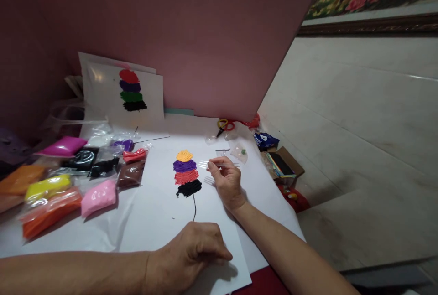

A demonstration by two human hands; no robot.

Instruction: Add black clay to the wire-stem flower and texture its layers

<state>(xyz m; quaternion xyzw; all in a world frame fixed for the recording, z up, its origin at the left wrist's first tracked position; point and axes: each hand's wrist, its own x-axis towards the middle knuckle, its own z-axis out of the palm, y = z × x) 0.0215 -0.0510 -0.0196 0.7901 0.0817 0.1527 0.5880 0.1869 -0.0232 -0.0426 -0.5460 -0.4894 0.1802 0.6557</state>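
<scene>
White paper (153,222) under left hand (191,251); right hand (226,181) pinching clear fork (204,164).

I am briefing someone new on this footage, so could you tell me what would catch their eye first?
The stack of yellow, purple, red and black clay shapes on the white sheet at the centre stands out, with the right hand just beside it pinching a small clear plastic fork. The left hand presses the sheet's near edge. Bright clay bags lie at the left.
</scene>
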